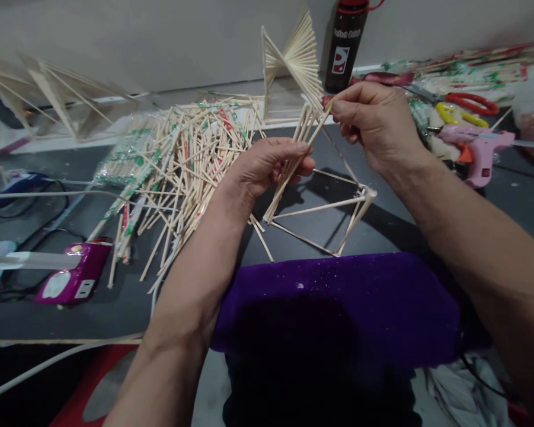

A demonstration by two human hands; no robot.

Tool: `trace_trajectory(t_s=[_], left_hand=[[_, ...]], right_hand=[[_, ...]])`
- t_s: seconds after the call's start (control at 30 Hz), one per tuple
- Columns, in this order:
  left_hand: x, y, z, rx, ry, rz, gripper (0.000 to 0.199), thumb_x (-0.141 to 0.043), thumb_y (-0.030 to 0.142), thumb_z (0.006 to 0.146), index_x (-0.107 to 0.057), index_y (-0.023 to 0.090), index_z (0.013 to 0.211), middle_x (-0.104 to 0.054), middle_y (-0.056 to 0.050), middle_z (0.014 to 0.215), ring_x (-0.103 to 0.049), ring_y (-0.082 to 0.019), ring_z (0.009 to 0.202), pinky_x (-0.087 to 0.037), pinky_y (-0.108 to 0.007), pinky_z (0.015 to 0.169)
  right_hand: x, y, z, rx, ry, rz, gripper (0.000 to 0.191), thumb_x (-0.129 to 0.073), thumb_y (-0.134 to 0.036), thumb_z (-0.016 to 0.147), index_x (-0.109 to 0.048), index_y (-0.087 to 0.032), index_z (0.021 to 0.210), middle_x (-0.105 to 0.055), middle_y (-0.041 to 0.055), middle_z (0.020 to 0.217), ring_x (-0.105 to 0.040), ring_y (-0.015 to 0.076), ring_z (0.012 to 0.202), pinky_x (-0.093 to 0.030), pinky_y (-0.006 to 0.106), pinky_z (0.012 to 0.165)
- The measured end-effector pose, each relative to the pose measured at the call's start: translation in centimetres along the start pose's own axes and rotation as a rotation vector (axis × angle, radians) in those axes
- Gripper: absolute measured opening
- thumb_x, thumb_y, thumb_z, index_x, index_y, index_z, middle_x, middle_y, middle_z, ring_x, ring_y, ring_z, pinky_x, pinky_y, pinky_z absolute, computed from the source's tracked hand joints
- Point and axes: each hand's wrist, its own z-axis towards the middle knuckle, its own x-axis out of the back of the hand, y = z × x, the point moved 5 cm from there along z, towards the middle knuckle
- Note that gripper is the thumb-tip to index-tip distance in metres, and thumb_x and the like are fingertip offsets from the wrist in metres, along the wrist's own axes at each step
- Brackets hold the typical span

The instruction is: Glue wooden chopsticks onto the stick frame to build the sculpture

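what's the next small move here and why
Probably ease one stick free with the right hand: it seems to pinch that stick's upper end, while the left hand grips the bundle it slants out of.

On the dark bottle (pixel 336 83) by the back edge of the surface (pixel 124 314), white lettering (pixel 347 33) reads "erfect Drink", its start hard to make out; beneath sits a red-and-white emblem (pixel 340 60). Green and red print on the wrappers (pixel 131 145) cannot be read.
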Motion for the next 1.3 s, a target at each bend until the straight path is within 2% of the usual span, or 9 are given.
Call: trace_trajectory(t_s=[0.3,0.47,0.67,0.87,1.03,1.17,1.3], left_hand=[[-0.2,-0.9,0.5,0.05,-0.046,-0.05,0.015,-0.075,0.027,0.078,-0.066,0.014,0.079,-0.073,-0.002,0.071,-0.071,-0.011,0.064,-0.054,-0.021,0.061],[-0.1,-0.8,0.5,0.04,0.0,-0.015,0.014,-0.075,0.025,0.077,-0.067,0.015,0.081,-0.073,-0.003,0.071,-0.073,-0.012,0.066,-0.056,-0.024,0.065],[-0.1,-0.5,0.3,0.024,-0.001,0.01,0.015,-0.075,0.024,0.074,-0.068,0.015,0.083,-0.073,-0.003,0.07,-0.072,-0.012,0.064,-0.054,-0.02,0.06],[0.1,-0.3,0.2,0.006,0.001,0.039,0.017,-0.076,0.025,0.071,-0.069,0.015,0.084,-0.074,-0.003,0.071,-0.072,-0.011,0.063,-0.053,-0.021,0.06],[0.3,-0.4,0.2,0.001,-0.012,0.042,0.018,-0.078,0.029,0.072,-0.067,0.016,0.079,-0.074,-0.003,0.071,-0.071,-0.011,0.062,-0.053,-0.022,0.062],[0.4,-0.4,0.2,-0.001,-0.001,0.052,0.019,-0.079,0.029,0.072,-0.068,0.016,0.08,-0.074,-0.003,0.071,-0.071,-0.011,0.062,-0.052,-0.023,0.061],[0.8,-0.5,0.2,0.01,0.033,0.069,0.019,-0.078,0.028,0.072,-0.069,0.016,0.082,-0.073,-0.004,0.071,-0.074,-0.015,0.067,-0.054,-0.026,0.065]], right_hand=[[-0.4,0.0,-0.3,0.03,0.061,-0.073,0.008,-0.077,-0.031,0.078,-0.071,-0.032,0.072,-0.063,0.0009,0.067,-0.053,0.0183,0.062,-0.043,0.033,0.054],[-0.7,-0.2,-0.7,0.052,0.092,-0.079,0.01,-0.076,-0.028,0.08,-0.072,-0.032,0.071,-0.063,0.0019,0.07,-0.05,0.0185,0.061,-0.043,0.037,0.057],[-1.2,0.7,-0.3,0.046,-0.009,0.083,0.01,-0.08,-0.028,0.081,-0.07,-0.029,0.079,-0.062,-0.0003,0.065,-0.053,0.0175,0.072,-0.046,0.035,0.069],[-1.2,1.5,0.0,-0.055,-0.044,0.108,0.011,-0.08,-0.034,0.078,-0.07,-0.031,0.082,-0.062,0.0002,0.064,-0.06,0.0214,0.077,-0.047,0.036,0.062],[-1.4,1.1,-0.1,0.026,-0.026,0.1,0.014,-0.083,-0.033,0.077,-0.071,-0.029,0.081,-0.062,0.0007,0.065,-0.056,0.0197,0.073,-0.047,0.035,0.065],[-1.5,0.5,-0.2,0.107,0.02,-0.009,0.006,-0.079,-0.028,0.083,-0.073,-0.027,0.081,-0.066,0.0002,0.073,-0.05,0.0163,0.069,-0.044,0.033,0.065],[-1.3,-0.7,-0.5,0.181,0.017,-0.167,0.008,-0.077,-0.023,0.086,-0.074,-0.026,0.078,-0.066,0.0044,0.08,-0.057,0.0216,0.089,-0.046,0.033,0.074]])
